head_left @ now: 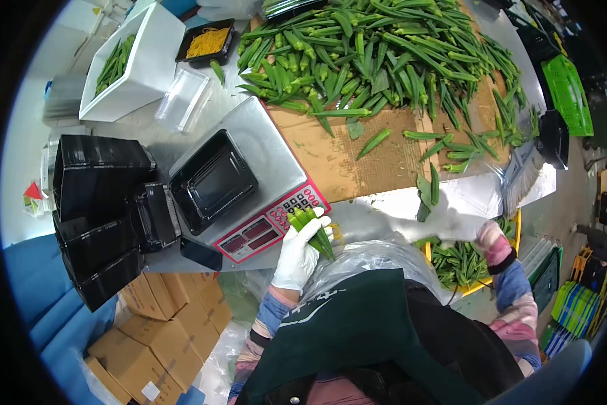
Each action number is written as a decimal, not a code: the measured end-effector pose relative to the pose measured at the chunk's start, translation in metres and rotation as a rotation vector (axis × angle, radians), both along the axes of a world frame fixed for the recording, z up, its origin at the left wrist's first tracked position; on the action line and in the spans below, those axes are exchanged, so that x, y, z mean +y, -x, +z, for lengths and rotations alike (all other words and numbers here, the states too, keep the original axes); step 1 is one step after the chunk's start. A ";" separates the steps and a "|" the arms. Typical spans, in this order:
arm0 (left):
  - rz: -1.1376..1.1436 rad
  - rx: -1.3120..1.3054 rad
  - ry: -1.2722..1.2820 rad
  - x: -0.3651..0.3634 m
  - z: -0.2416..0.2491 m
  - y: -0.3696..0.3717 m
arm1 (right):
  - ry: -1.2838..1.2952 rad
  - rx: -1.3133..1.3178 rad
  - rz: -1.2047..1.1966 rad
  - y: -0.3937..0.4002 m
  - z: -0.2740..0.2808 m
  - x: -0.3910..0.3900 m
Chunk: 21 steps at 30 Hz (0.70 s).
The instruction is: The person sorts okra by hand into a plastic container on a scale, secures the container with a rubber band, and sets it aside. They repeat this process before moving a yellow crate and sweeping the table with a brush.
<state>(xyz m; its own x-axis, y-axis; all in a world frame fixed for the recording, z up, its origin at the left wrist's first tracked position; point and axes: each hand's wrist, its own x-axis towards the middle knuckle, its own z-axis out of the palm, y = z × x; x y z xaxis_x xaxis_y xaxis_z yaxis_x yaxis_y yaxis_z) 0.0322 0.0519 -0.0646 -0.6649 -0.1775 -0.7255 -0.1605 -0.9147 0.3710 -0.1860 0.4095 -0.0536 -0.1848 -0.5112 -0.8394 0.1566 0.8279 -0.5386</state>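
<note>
My left hand (296,260), in a white glove, is closed around a few okra pods (315,233) at the front edge of the scale (266,145), beside its keypad. A black plastic tray (213,181) lies on the scale's platform. Off to the right, my right hand (493,243) is over the edge of a yellow crate (517,233) with okra (458,263) in it. Its fingers are too blurred to make out. A big heap of okra (377,57) covers the far part of a cardboard sheet (344,165), with some pods loose near me.
Stacked black trays (101,169) stand left of the scale, near a dark phone (201,254). Farther back are a white foam box (131,64) with okra, a clear container (182,100) and a tray of yellow bands (207,44). A brush (521,177) lies at right; cartons (148,351) sit below.
</note>
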 end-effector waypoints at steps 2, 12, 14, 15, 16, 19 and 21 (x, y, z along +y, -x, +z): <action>-0.011 0.002 -0.008 0.001 -0.001 0.003 | -0.238 0.434 0.600 0.006 0.006 0.017; -0.022 0.037 0.024 0.007 0.016 0.011 | 0.439 1.326 -0.060 0.061 -0.077 -0.192; -0.010 0.033 0.019 0.006 0.016 0.008 | 0.455 1.465 -0.076 0.072 -0.094 -0.232; -0.012 0.021 0.020 0.005 0.016 0.007 | 0.469 1.534 -0.080 0.078 -0.100 -0.246; -0.016 0.008 0.019 0.005 0.017 0.007 | 0.417 1.539 -0.047 0.083 -0.102 -0.255; -0.019 0.004 0.001 0.004 0.016 0.006 | 0.245 1.311 -0.068 0.094 -0.101 -0.254; -0.011 0.014 -0.009 0.004 0.015 0.007 | 0.468 0.872 -0.411 0.093 -0.099 -0.237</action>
<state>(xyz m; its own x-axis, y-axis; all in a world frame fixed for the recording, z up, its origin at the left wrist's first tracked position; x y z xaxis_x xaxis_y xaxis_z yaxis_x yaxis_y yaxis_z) 0.0247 0.0559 -0.0494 -0.6771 -0.1638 -0.7174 -0.1650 -0.9163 0.3649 -0.2788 0.1720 -0.1528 -0.8572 -0.5100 -0.0710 -0.2159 0.4813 -0.8496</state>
